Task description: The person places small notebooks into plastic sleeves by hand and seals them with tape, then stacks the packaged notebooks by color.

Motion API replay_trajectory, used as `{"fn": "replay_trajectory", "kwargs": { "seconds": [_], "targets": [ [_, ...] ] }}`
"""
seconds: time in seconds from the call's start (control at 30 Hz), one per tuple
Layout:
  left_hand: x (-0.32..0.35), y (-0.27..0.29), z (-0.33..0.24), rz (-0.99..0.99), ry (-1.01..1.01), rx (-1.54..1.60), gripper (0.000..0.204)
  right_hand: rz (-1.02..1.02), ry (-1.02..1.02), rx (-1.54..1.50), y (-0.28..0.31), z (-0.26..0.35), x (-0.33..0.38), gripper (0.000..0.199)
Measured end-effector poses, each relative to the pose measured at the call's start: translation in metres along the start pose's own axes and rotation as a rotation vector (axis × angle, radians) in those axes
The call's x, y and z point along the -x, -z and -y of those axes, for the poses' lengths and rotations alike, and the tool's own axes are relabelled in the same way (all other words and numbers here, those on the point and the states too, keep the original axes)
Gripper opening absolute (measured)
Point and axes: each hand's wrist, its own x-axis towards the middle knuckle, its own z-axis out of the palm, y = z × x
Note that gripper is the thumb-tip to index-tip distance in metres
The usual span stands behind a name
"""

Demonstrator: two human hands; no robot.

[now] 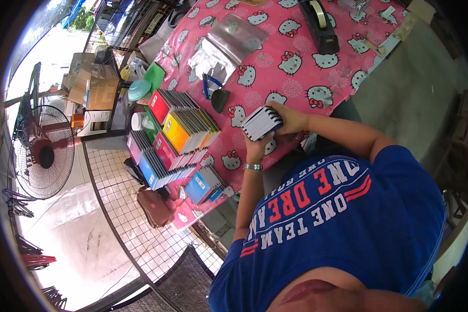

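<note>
Spiral notebooks (pixel 262 124) sit stacked in a two-handed grip, left hand (pixel 257 147) and right hand (pixel 291 120) partly curled against their edges.

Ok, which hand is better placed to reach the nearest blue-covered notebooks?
Left, probably: the left hand sits nearer the blue-covered notebooks than the right hand, though both hold a white-paged, black-edged paper bundle.

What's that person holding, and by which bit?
A stack of ring-bound notebooks: left fingers on its near edge, right fingers on its right side.

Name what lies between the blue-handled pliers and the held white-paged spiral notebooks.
In the head view, a small dark rounded piece, then pink patterned tablecloth.
</note>
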Motion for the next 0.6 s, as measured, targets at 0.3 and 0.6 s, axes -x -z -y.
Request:
{"fn": "replay_trajectory", "kwargs": {
  "seconds": [0.3,0.6],
  "targets": [
    [-0.008,-0.013,-0.024,0.061,-0.116,-0.264,0.036,0.315,-0.160,0.328,0.036,0.033,-0.021,0.087],
    [-0.006,0.023,0.022,0.080,-0.362,-0.625,0.046,0.099,0.140,0.883,-0.004,0.078,-0.028,0.072]
  ]
}}
